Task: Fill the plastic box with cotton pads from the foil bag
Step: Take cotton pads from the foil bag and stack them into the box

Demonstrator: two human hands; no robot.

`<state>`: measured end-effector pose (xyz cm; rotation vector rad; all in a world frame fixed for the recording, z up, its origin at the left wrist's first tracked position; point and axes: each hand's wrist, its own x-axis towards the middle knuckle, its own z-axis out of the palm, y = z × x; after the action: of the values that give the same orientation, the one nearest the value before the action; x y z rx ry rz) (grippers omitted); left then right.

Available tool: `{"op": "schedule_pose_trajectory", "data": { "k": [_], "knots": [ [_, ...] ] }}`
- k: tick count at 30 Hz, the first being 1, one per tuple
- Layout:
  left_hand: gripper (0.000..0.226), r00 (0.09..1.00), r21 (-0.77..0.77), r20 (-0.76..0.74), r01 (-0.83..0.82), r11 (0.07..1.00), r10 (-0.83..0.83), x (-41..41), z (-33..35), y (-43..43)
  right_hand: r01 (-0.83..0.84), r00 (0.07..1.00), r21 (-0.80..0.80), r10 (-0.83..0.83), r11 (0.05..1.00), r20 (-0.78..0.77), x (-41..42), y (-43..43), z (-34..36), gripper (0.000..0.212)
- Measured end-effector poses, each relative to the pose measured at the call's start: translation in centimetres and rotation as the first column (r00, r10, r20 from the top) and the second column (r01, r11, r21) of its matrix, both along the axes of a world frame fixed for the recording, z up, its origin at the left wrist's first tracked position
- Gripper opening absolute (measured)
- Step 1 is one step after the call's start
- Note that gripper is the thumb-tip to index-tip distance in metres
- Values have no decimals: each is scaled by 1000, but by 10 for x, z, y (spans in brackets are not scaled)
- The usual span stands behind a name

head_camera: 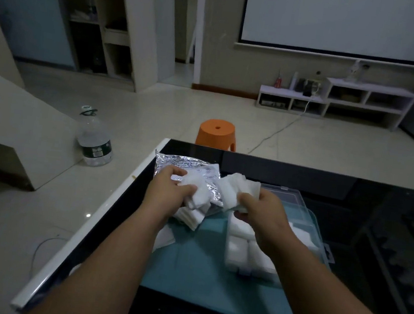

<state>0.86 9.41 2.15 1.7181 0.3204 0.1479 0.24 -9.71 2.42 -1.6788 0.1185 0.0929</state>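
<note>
The right hand, gripping white cotton pads, hung over the clear plastic box's far left corner, while the left hand gripped more at the silver foil bag.

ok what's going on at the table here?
A person is filling the plastic box from the foil bag. The left hand grips a bunch of cotton pads at the bag. The right hand holds another stack at the box, which already holds rows of pads.
</note>
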Motion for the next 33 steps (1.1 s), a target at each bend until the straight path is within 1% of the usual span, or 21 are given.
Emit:
{"op": "schedule_pose_trajectory", "data": {
  "k": [2,3,5,9,12,16,19,21,24,26,29,31,33],
  "knots": [
    [32,1000,2,3,24,1000,-24,0,-1,-11,-17,997,165,29,986,-66,0,-6,5,33],
    [32,999,5,2,39,999,-39,0,-1,-15,-16,995,222,37,975,-89,-1,-8,7,34],
    [34,998,3,-1,68,998,-68,1,-2,-24,-18,992,270,51,963,-115,-2,-13,8,34],
    [33,987,-14,-1,159,987,-159,1,-3,-42,-75,991,110,86,991,-101,-4,-22,9,19],
    [33,979,-53,4,206,977,-206,0,-4,-50,-81,993,17,82,997,-85,1,-25,6,22],
    [35,974,-166,-23,219,962,-226,-2,0,-56,-94,995,-137,89,986,-39,0,-26,8,21],
    [35,973,-248,-42,210,946,-227,-2,3,-59,-82,997,-185,80,979,-22,-4,-27,11,15],
    [29,968,-291,-49,221,931,-246,-2,6,-61,-72,997,-191,68,979,-28,-8,-31,14,16],
    [9,952,-392,-41,263,882,-302,-6,13,-70,-52,998,-186,46,981,-34,-17,-43,20,13],
    [18,935,-408,-37,309,859,-354,-9,16,-76,-50,998,-176,42,983,-48,-23,-51,22,13],
    [32,927,-334,-63,329,883,-369,-15,15,-82,-57,997,-138,51,989,-53,-30,-56,24,13],
    [33,939,-314,-76,297,902,-336,-19,10,-84,-60,997,-98,55,993,-53,-33,-56,25,12],
    [29,947,-356,-80,265,896,-311,-22,8,-83,-54,996,-24,52,998,-77,-36,-55,26,6]
  ]
}}
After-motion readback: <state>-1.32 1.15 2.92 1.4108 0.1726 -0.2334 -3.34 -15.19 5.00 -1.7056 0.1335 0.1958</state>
